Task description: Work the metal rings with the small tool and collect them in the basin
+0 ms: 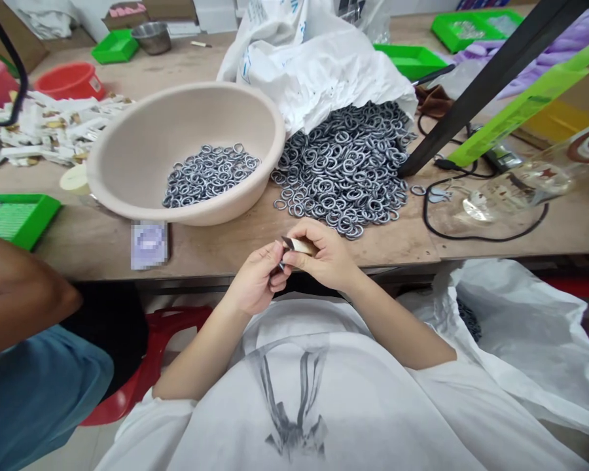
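My right hand (324,256) is closed round a small knife (300,246) with a cream handle and a short dark blade pointing left. My left hand (256,280) pinches a grey ring (281,265), mostly hidden by the fingers, right beside the blade. Both hands meet at the table's front edge, above my lap. Just beyond them a heap of grey rings (346,167) spills from a white sack (324,72). To the left of the heap stands a large beige basin (127,144), with more grey rings (209,173) lying in its bottom.
A dark slanted post (471,98) and a lime-green strip (520,101) rise at right, near a clear bottle (525,186) and black cable (485,237). White pieces (39,127), a red bowl (71,80) and green tray (24,219) lie left. A co-worker's arm (24,294) is close by.
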Motion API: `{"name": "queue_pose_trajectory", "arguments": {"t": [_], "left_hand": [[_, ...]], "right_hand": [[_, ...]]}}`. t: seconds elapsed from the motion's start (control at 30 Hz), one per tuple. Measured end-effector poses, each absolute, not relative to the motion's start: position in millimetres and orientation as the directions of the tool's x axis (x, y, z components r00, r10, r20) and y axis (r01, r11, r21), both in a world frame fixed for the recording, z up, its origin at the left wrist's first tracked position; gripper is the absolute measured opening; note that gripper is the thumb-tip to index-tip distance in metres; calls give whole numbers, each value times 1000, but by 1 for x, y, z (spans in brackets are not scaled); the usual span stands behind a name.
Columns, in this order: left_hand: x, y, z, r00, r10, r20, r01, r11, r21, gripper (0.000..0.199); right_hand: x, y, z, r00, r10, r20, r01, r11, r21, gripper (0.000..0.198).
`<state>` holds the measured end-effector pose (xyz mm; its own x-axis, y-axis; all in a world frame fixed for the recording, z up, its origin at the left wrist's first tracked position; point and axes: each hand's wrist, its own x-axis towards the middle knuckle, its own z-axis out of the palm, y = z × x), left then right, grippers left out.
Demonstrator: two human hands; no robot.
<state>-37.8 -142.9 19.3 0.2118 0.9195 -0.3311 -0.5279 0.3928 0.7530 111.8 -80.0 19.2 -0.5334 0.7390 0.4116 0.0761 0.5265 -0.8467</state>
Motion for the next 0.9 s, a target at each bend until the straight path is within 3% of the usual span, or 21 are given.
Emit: {"name": "queue_pose_trajectory", "arguments": {"t": [0.13, 0.2, 0.37, 0.57, 0.67, 0.77, 0.9], "left_hand": [[-34, -143, 15, 72, 967, -245, -475, 250, 844, 45], [-33, -143, 17, 48, 971, -233, -460, 228, 858, 47], [-32, -140, 22, 14, 971, -240, -508, 214, 834, 46], [-31, -139, 21, 26, 969, -246, -526, 222, 821, 46], [-32, -144, 19, 60, 978, -202, -490, 205, 847, 45], [-34, -150, 17, 176, 974, -145, -422, 208, 882, 46], [-40, -151, 18, 140, 978, -157, -443, 204, 873, 41]], "right_hand": [[111, -83, 15, -451, 834, 317, 98, 399, -912, 35], [113, -85, 15, -404, 858, 317, 172, 412, -895, 40], [121, -96, 21, -515, 733, 444, 302, 640, -706, 44], [119, -102, 20, -547, 682, 485, 340, 711, -616, 47], [122, -93, 16, -527, 737, 424, 370, 648, -666, 48], [123, -74, 13, -416, 870, 263, 523, 466, -714, 48], [105, -48, 18, -414, 889, 194, 724, 451, -522, 34]]}}
